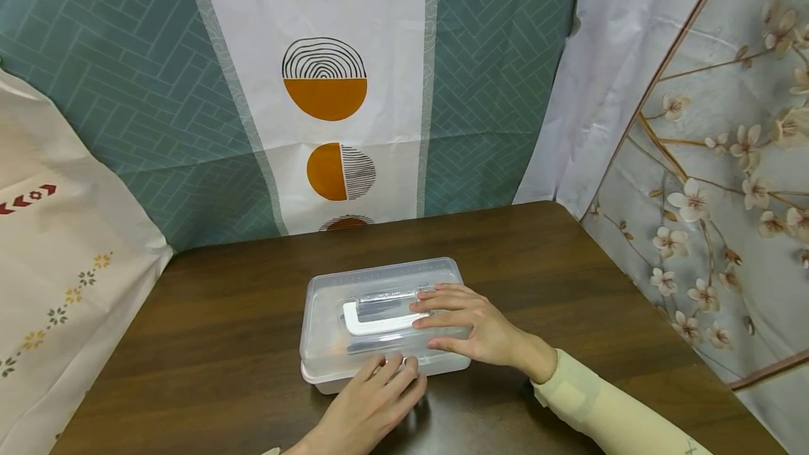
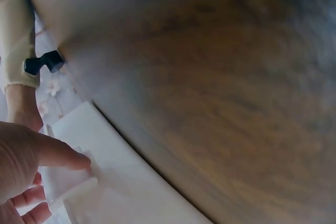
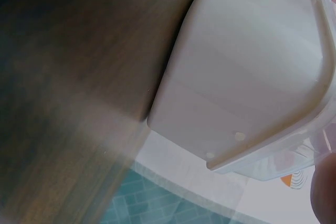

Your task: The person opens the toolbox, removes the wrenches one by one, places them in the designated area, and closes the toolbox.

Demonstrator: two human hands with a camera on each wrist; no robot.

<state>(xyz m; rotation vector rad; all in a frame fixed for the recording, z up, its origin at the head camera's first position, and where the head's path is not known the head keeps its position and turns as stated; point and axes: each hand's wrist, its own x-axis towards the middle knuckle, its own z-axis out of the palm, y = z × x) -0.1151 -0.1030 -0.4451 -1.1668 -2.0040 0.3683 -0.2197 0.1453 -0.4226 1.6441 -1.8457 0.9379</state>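
A white plastic box (image 3: 252, 56) with a clear raised lid (image 1: 329, 293) sits near the front of the table, lid on. Through the lid show a white frame-like piece (image 1: 379, 326) and other blurred contents. At the box's front edge my left hand (image 1: 377, 399) has its fingers bent over the rim. The left wrist view shows its thumb on the translucent front latch (image 2: 79, 184), fingers on the far side of that flap. My right hand (image 1: 470, 321) rests on the lid's right part, fingers extended and spread, thumb toward the front.
The box stands on a dark brown wooden table (image 1: 221, 328). Behind it hangs a green and white patterned cloth (image 1: 392, 83), with a floral cloth (image 1: 714, 230) at the right and a cream cloth (image 1: 57, 244) at the left. A small black piece (image 2: 44, 62) is at the right sleeve.
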